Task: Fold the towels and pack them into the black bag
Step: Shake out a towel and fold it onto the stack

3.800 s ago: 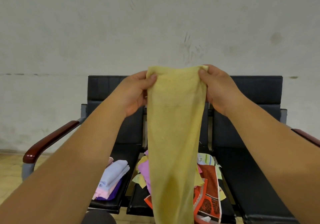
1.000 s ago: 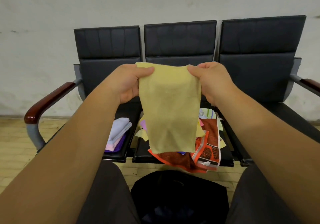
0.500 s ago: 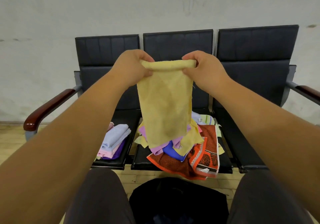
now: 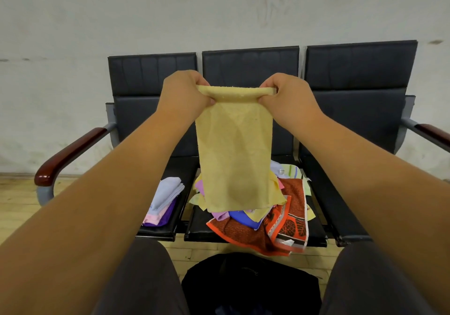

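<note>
One yellow towel point(image 4: 235, 158), long axis vertical

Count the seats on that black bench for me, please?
3. The left seat carries a folded towel stack, the middle seat a loose towel pile, and the right seat stands beside it. None seems hidden.

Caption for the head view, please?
Left hand and right hand pinch a yellow terry towel by its top edge before a black padded bench.

A row of three black padded seats point(image 4: 353, 71) on a grey metal frame stands against a pale, scuffed plaster wall point(image 4: 146, 17). Glossy dark red wooden armrests point(image 4: 65, 155) cap both ends. Light wooden floorboards point(image 4: 17, 202) lie beneath.
</note>
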A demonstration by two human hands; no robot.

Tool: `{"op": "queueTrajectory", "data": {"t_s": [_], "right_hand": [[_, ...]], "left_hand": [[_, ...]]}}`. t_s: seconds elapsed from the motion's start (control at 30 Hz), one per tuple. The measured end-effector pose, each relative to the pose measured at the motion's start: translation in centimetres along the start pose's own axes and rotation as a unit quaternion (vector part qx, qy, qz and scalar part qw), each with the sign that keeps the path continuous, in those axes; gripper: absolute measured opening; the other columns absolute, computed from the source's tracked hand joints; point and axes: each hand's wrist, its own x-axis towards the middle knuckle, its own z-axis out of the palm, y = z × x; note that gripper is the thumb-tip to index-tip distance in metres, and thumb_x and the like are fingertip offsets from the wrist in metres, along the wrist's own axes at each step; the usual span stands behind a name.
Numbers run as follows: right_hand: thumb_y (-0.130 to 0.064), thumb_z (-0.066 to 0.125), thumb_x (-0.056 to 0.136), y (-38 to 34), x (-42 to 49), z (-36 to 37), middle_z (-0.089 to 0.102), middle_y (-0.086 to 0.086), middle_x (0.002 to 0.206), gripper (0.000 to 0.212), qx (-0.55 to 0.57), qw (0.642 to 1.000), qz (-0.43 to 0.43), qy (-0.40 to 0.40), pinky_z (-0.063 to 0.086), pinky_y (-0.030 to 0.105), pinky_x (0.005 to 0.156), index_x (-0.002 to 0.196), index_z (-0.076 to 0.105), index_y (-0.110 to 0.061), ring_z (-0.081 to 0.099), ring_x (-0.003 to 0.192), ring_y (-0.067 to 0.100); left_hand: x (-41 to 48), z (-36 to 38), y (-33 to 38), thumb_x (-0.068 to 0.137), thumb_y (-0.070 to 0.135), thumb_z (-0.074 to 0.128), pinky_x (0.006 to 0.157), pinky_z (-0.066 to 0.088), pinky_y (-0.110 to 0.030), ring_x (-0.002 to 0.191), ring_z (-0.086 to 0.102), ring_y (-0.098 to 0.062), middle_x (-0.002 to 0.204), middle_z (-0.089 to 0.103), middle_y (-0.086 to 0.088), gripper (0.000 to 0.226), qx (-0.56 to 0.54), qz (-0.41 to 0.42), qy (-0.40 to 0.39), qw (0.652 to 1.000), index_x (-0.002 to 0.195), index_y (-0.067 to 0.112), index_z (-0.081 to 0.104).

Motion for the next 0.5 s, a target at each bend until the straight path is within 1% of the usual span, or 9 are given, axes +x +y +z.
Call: {"op": "queueTrajectory", "data": {"t_s": [0.07,0.13,0.2,0.23,0.3,0.33,0.4,0.43,0.5], "right_hand": [[-0.018,0.062,0.100,0.2,-0.1,0.3,0.066,-0.006,0.107,0.011,0.009,1.000,0.000,0.002,0.047,0.020,0.071,0.105,0.071,-0.023,0.064,0.096,0.012],[-0.020,0.062,0.099,0.3,-0.3,0.5,0.059,-0.002,0.116,0.009,0.028,1.000,0.000,0.003,0.047,0.021,0.070,0.102,0.069,-0.024,0.061,0.091,0.011],[-0.022,0.058,0.097,0.1,-0.4,0.4,0.052,0.001,0.118,0.012,0.051,0.998,0.007,-0.019,0.045,0.023,0.066,0.091,0.064,-0.029,0.057,0.085,0.011],[-0.024,0.055,0.097,0.2,-0.4,0.4,0.053,0.002,0.116,0.013,0.057,0.998,0.014,-0.039,0.043,0.025,0.064,0.087,0.060,-0.031,0.056,0.082,0.013],[-0.028,0.054,0.099,0.1,-1.0,-0.1,0.059,-0.002,0.108,0.006,0.075,0.992,0.044,-0.087,0.045,0.030,0.066,0.097,0.059,-0.031,0.057,0.085,0.014],[-0.029,0.054,0.100,0.2,-1.3,-0.2,0.061,-0.004,0.107,0.008,0.095,0.988,0.065,-0.107,0.052,0.035,0.070,0.105,0.060,-0.031,0.060,0.090,0.015],[-0.026,0.058,0.100,0.5,-1.8,-0.4,0.065,-0.001,0.110,0.015,0.137,0.978,0.094,-0.129,0.063,0.043,0.080,0.115,0.061,-0.029,0.066,0.098,0.020],[-0.024,0.060,0.101,0.6,-2.2,-0.5,0.065,0.000,0.112,0.017,0.154,0.973,0.102,-0.137,0.066,0.043,0.079,0.117,0.061,-0.028,0.068,0.099,0.021],[-0.022,0.064,0.102,1.0,-2.7,-0.4,0.067,0.001,0.115,0.020,0.188,0.964,0.110,-0.151,0.067,0.041,0.077,0.121,0.062,-0.028,0.070,0.099,0.021]], "left_hand": [[0.1,0.0,0.0,0.093,0.029,0.081,0.090,0.055,-0.033,0.105,0.067,-0.018,0.109,0.069,0.005,0.022,0.011,-0.005,-0.019,1.000,0.113,0.027,0.075],[0.0,0.3,-0.4,0.092,0.032,0.081,0.084,0.055,-0.032,0.103,0.068,-0.019,0.109,0.070,0.004,0.016,0.010,-0.006,-0.017,1.000,0.107,0.029,0.074],[-0.1,0.5,-1.5,0.088,0.039,0.083,0.077,0.055,-0.032,0.104,0.067,-0.021,0.113,0.068,0.001,0.015,-0.029,0.002,0.007,1.000,0.094,0.034,0.070],[-0.1,0.6,-2.1,0.087,0.041,0.083,0.077,0.055,-0.032,0.106,0.066,-0.022,0.115,0.067,0.000,0.017,-0.055,0.005,0.002,0.998,0.093,0.035,0.068],[-0.6,0.5,-3.1,0.093,0.039,0.079,0.079,0.052,-0.029,0.105,0.065,-0.016,0.114,0.068,0.004,0.017,-0.136,0.007,-0.048,0.989,0.104,0.031,0.069],[-0.9,0.5,-3.5,0.097,0.036,0.076,0.081,0.053,-0.029,0.106,0.066,-0.014,0.114,0.070,0.006,0.018,-0.185,0.002,-0.083,0.979,0.111,0.028,0.069],[-1.2,0.8,-4.3,0.102,0.034,0.072,0.092,0.061,-0.040,0.111,0.070,-0.017,0.118,0.073,0.003,0.017,-0.255,-0.020,-0.140,0.957,0.116,0.026,0.068],[-1.4,1.1,-4.6,0.103,0.033,0.070,0.096,0.062,-0.045,0.113,0.071,-0.020,0.119,0.074,0.001,0.016,-0.275,-0.029,-0.154,0.949,0.116,0.025,0.067],[-1.7,1.8,-5.1,0.104,0.033,0.069,0.096,0.063,-0.049,0.114,0.072,-0.024,0.121,0.074,-0.004,0.017,-0.295,-0.048,-0.159,0.941,0.117,0.023,0.067]]}}
